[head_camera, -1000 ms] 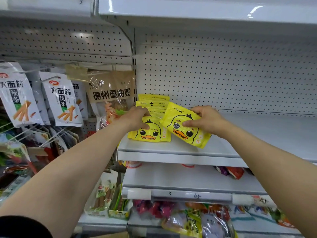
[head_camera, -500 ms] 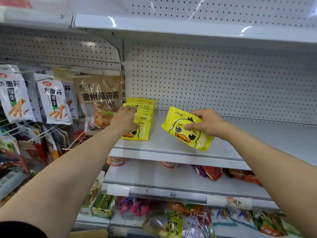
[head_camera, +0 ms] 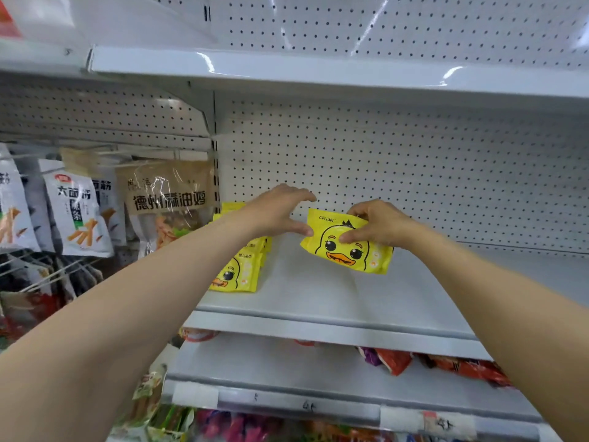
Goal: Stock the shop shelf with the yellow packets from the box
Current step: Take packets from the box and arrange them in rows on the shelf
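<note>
My right hand (head_camera: 377,223) grips a yellow packet with a duck face (head_camera: 353,250), holding it just above the white shelf (head_camera: 318,295). My left hand (head_camera: 277,208) reaches over with spread fingers, its thumb touching the packet's left edge. A row of the same yellow packets (head_camera: 239,269) stands at the shelf's left end, partly hidden behind my left forearm. The box is out of view.
Snack bags (head_camera: 78,215) hang on hooks to the left, next to a brown bag (head_camera: 169,199). A pegboard back wall (head_camera: 398,173) rises behind the shelf. Another shelf (head_camera: 318,74) runs overhead. Lower shelves hold red and mixed packets (head_camera: 430,362).
My left hand has left the row of yellow packets and moved right to the packet in my right hand. The view has tilted upward slightly.
</note>
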A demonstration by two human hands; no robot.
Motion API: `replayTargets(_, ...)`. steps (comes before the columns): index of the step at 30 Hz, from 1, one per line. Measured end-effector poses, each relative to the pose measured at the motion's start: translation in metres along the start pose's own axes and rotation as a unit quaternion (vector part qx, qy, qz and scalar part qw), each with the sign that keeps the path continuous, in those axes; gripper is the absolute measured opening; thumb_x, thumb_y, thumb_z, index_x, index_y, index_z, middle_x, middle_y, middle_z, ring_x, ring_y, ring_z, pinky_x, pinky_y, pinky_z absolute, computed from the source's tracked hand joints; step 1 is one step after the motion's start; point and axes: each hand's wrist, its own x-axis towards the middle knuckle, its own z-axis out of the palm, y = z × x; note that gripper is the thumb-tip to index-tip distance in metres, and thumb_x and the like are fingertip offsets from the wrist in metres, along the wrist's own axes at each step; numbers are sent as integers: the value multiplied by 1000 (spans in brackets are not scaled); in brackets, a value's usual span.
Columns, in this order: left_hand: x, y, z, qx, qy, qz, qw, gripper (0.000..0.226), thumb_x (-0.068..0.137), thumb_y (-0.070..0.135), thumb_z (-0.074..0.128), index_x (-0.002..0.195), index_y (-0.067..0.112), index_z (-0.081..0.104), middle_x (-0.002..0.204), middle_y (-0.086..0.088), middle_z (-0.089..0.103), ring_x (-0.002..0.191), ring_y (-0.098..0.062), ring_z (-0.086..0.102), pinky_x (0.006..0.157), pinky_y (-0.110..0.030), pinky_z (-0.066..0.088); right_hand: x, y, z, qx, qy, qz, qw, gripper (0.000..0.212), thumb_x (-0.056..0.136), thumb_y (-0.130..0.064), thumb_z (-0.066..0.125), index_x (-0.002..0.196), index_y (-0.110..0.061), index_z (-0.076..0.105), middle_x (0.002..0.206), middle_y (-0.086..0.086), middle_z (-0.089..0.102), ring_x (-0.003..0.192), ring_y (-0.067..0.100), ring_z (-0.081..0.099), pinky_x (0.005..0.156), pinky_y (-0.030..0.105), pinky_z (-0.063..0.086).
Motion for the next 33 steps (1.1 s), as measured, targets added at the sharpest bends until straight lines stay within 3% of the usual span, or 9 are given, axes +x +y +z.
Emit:
replayTargets(3, 33, -16, 9, -53, -31, -6, 998, 71, 71, 54, 78, 132, 32, 51, 129, 3, 56, 126, -16, 43, 102, -35, 40, 33, -2, 6, -12, -5, -9, 1000, 39, 67, -44, 88, 97, -27, 71, 93, -5, 72, 88, 14, 67, 79, 33, 55)
replayTargets(6, 60, -36, 20, -64, -38, 7, 997, 52, 71, 46, 81, 116, 28, 63, 104, 4, 61, 103, -14, 52, 83, -30, 43, 67, 0, 13, -27, -14, -14, 999, 38, 66, -45, 88, 96, -30, 69, 92, -7, 71, 87, 11, 67, 75, 29, 54)
replayTargets(9, 83, -56, 30, -69, -30, 14, 997, 32, 70, 38, 83, 95, 26, 68, 84, 6, 59, 93, -17, 55, 77, -35, 48, 96, 5, 23, -29, -21, -16, 999, 38, 66, -43, 88, 95, -28, 69, 91, -8, 71, 85, 9, 67, 72, 25, 53)
replayTargets(13, 110, -80, 43, -64, -44, -3, 997, 27, 68, 36, 85, 82, 28, 63, 74, 10, 55, 82, -15, 49, 67, -30, 39, 132, 19, 38, -48, -10, 5, 999, 36, 64, -47, 88, 87, -29, 68, 89, -9, 69, 86, 10, 65, 77, 31, 54)
replayTargets(18, 133, -104, 64, -48, -70, -42, 996, 30, 68, 39, 84, 84, 27, 60, 83, 7, 55, 89, -15, 47, 68, -31, 36, 168, 32, 58, -93, 6, 37, 995, 42, 66, -51, 84, 95, -27, 68, 91, -9, 66, 89, 13, 63, 78, 34, 53)
replayTargets(23, 140, -131, 84, -27, -82, -90, 992, 31, 67, 41, 83, 81, 32, 57, 96, 0, 53, 95, -20, 52, 67, -28, 33, 196, 50, 71, -95, 10, 43, 994, 27, 70, -41, 85, 87, -27, 69, 83, -13, 62, 88, 13, 63, 77, 32, 53)
replayTargets(28, 145, -137, 97, 0, -69, -84, 994, 29, 72, 43, 80, 88, 25, 63, 92, 3, 54, 99, -19, 51, 73, -29, 30, 214, 56, 84, -125, 35, 36, 991, 28, 75, -41, 80, 93, -23, 70, 87, -10, 59, 85, 13, 58, 68, 27, 42)
replayTargets(33, 147, -136, 99, 64, -77, -87, 991, 41, 78, 48, 73, 107, 19, 65, 112, -7, 58, 112, -25, 49, 92, -33, 37, 221, 57, 91, -157, 10, 30, 987, 43, 69, -52, 81, 101, -27, 66, 92, -9, 61, 88, 13, 57, 67, 28, 42)
